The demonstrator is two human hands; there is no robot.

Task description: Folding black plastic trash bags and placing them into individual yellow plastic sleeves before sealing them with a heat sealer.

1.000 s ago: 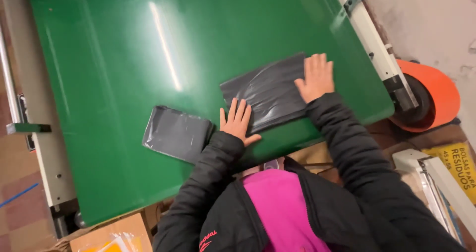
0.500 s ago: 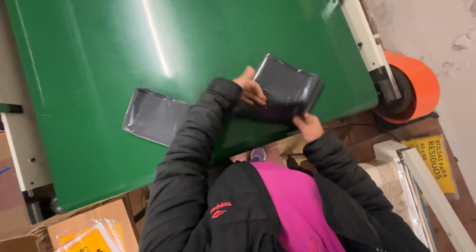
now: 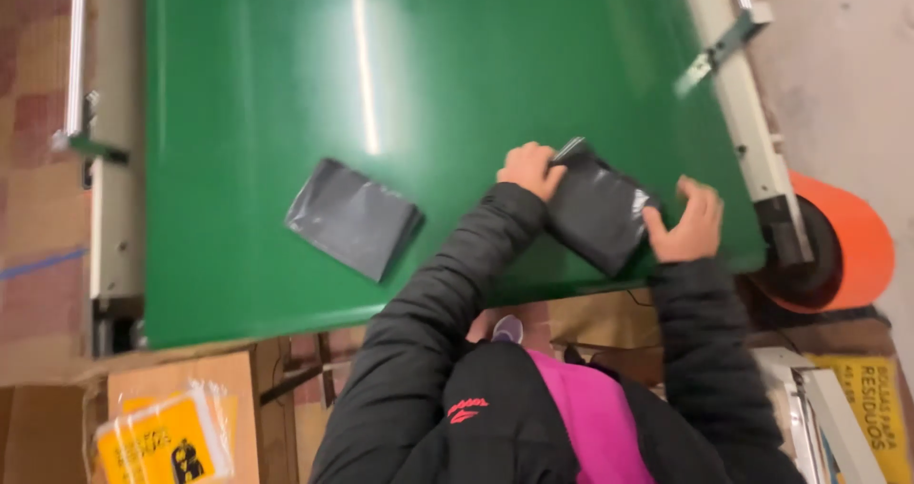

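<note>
**Desk:** What is the step in hand at the green table (image 3: 286,113)?

**Photographer:** A folding step, by the look of it. A person in a black jacket leans over the table's near edge, both hands on a dark grey plastic bag (image 3: 598,213). The left hand (image 3: 530,170) has its fingers curled tight over the bag's far corner, pinching it. The right hand (image 3: 687,225) grips the bag's opposite edge, thumb and fingers closed on the plastic. The bag looks doubled over on itself and slightly lifted off the table surface, though I cannot tell how many layers it has.

**Desk:** And the other dark piece?

**Photographer:** A second grey bag (image 3: 354,217), already folded flat, lies on the table well to the left of the held one, touched by neither hand.

**Desk:** What does the next move call for?

**Photographer:** My judgement: the fold needs pressing flat against the table, with both hands keeping the edges lined up so the slick plastic does not spring open. The held bag sits close to the table's near right corner, so there is little room to slide it.

**Desk:** Anything else about the table?

**Photographer:** An orange roll (image 3: 847,246) just beyond its right end, and a cardboard box (image 3: 162,389) with yellow packets below its near edge.
</note>
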